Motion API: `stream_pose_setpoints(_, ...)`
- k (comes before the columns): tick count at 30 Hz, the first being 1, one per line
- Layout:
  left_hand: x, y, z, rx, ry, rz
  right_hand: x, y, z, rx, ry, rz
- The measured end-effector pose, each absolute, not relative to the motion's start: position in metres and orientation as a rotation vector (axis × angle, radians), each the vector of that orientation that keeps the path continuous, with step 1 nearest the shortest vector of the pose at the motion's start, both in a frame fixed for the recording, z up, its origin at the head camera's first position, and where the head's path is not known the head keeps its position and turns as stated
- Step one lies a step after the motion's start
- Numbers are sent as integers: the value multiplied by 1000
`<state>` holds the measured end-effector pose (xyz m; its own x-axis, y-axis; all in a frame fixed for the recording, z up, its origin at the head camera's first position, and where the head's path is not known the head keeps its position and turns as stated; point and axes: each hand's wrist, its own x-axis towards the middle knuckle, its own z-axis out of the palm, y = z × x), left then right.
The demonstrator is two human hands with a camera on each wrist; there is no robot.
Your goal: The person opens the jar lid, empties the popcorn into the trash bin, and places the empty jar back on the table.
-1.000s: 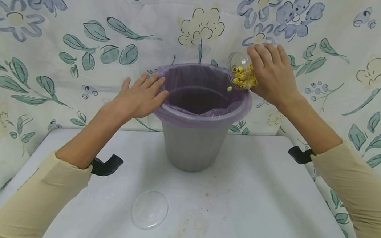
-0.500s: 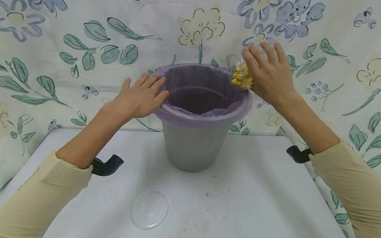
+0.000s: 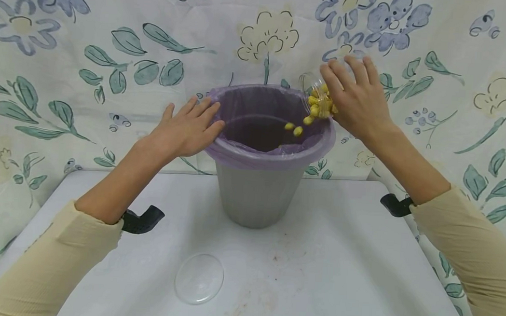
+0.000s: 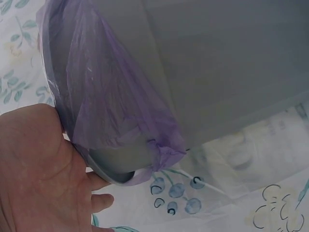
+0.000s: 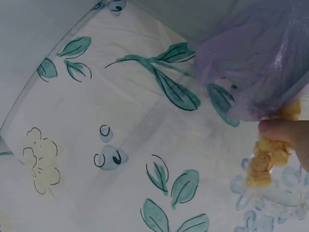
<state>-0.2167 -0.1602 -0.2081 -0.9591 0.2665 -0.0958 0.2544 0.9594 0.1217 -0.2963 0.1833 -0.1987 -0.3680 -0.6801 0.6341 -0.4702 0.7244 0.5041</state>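
Note:
My right hand (image 3: 361,99) grips a clear jar (image 3: 306,84), tipped mouth-left over the right rim of a grey bin (image 3: 257,192). Yellow popcorn-like pieces (image 3: 314,108) fill its lower side, and a few loose pieces (image 3: 297,131) are falling into the bin. In the right wrist view my thumb (image 5: 285,133) lies across the jar, with yellow pieces (image 5: 263,166) behind the glass. A purple bag (image 3: 274,160) lines the bin and folds over its rim. Fingers spread and straight, my left hand (image 3: 185,132) rests on the left rim; its palm (image 4: 38,164) faces the left wrist camera.
A round clear lid (image 3: 199,279) lies flat on the white table (image 3: 337,269), nearer than the bin. Brownish specks (image 3: 275,258) mark the tabletop. Flower-patterned cloth (image 3: 158,7) hangs behind and at both sides. Black wrist mounts (image 3: 142,219) stick out from both sleeves.
The jar has shifted slightly left with my right hand. A single piece was falling a second ago; now several tumble from the mouth. My left hand has stayed in place.

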Motion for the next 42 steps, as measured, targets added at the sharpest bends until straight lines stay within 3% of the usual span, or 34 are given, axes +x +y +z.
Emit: stream_pose_setpoints(42, -215, -160, -207, 397, 3007, 173, -295, 179, -199, 904, -2001, -487)
